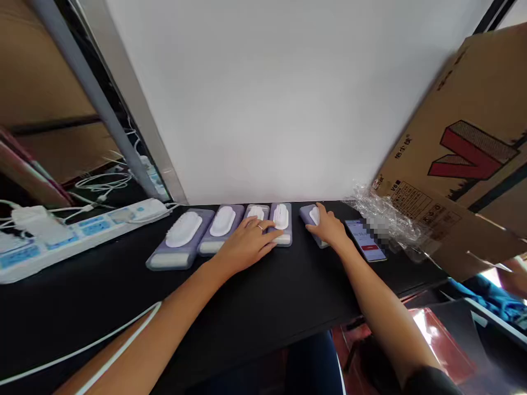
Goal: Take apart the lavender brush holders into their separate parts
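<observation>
Several purple-and-white packs with white oval lids, which look like wet-wipe packs, lie in a row on the black table. The leftmost wipes pack (172,260) is tilted beside a second wipes pack (222,221). My left hand (246,244), with a ring on one finger, lies stretched over a narrow middle pack (256,212), its fingertips reaching the lower part of the neighbouring wipes pack (284,222). Apart from these, on the right, my right hand (331,227) is wrapped round the right side of another wipes pack (308,214). Its thumb is partly hidden.
A phone (366,241) with a lit screen lies right of my right hand, beside crumpled clear plastic (389,216). A large cardboard box (465,164) stands at the right. On the left are a white power strip (99,225) and cables; a white cable (135,329) crosses my left forearm.
</observation>
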The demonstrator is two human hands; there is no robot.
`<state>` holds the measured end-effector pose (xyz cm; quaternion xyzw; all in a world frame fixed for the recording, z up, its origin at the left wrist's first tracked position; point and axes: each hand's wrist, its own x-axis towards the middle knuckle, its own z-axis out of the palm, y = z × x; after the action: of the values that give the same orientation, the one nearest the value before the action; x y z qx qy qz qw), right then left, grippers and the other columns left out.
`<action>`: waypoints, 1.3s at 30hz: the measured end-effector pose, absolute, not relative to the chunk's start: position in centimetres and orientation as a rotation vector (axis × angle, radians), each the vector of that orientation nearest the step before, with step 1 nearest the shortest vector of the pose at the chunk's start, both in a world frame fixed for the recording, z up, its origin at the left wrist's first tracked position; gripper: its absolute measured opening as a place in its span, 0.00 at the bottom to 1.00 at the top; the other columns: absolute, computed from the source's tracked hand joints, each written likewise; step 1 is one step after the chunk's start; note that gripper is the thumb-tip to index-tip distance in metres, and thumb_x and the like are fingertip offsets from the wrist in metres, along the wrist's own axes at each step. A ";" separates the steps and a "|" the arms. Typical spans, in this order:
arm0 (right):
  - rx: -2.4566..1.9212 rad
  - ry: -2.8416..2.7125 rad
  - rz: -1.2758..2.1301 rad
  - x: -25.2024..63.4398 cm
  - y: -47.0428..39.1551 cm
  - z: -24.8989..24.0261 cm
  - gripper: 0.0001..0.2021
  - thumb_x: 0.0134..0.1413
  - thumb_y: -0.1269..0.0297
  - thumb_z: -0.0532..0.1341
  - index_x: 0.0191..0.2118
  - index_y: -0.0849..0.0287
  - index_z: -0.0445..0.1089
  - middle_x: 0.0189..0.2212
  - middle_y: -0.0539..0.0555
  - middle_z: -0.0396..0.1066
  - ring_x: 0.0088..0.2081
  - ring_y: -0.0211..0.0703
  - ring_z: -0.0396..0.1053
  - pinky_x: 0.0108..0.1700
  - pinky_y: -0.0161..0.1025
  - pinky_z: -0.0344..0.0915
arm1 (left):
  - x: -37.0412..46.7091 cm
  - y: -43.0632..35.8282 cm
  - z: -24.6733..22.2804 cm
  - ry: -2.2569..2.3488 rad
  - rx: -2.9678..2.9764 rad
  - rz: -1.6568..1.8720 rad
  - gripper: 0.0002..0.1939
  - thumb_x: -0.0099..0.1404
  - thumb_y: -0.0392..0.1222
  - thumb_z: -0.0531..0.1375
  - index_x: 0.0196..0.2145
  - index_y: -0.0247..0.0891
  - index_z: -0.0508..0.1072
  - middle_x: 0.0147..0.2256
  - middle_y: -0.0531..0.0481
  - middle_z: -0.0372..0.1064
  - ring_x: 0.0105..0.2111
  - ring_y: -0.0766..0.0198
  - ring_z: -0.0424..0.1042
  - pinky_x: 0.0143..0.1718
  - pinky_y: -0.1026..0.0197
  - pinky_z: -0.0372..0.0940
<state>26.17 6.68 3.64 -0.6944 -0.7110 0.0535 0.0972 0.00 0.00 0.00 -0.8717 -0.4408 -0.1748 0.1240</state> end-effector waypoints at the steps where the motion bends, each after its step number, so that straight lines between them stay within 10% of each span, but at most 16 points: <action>1: -2.045 -2.105 0.158 25.8 6.7 3.5 0.43 0.62 0.51 0.66 0.76 0.57 0.50 0.60 0.72 0.70 0.56 0.69 0.76 0.55 0.55 0.69 | 0.0 0.1 0.0 -1.280 -2.541 -0.530 0.20 0.77 0.43 0.55 0.61 0.46 0.78 0.57 0.41 0.75 0.54 0.46 0.75 0.66 0.35 0.61; 17: -1.505 -2.073 0.216 22.6 8.0 3.7 0.47 0.67 0.51 0.62 0.80 0.54 0.33 0.70 0.66 0.62 0.67 0.58 0.67 0.64 0.53 0.67 | -1.5 0.1 0.2 -1.319 -2.493 -0.937 0.18 0.74 0.50 0.56 0.48 0.48 0.85 0.51 0.41 0.80 0.50 0.43 0.76 0.58 0.37 0.65; 27: -0.560 -2.203 -0.042 19.0 2.4 1.0 0.36 0.66 0.48 0.65 0.73 0.50 0.55 0.72 0.64 0.61 0.72 0.56 0.61 0.69 0.56 0.66 | 3.4 -3.4 2.6 -1.921 -2.024 -3.159 0.32 0.54 0.55 0.76 0.54 0.41 0.78 0.48 0.44 0.81 0.53 0.46 0.79 0.54 0.52 0.75; 39: -0.927 -2.103 0.520 19.0 1.1 2.3 0.47 0.53 0.45 0.73 0.72 0.56 0.55 0.65 0.64 0.67 0.64 0.60 0.68 0.64 0.58 0.68 | 2.6 -2.1 4.6 -1.392 -1.504 -3.573 0.22 0.62 0.53 0.70 0.48 0.37 0.81 0.43 0.47 0.84 0.43 0.54 0.83 0.50 0.56 0.78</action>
<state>19.03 1.12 2.32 -0.3635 -0.8245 0.2040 0.3827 2.56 -2.11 4.58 -0.3224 -0.2984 -0.7659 -0.4694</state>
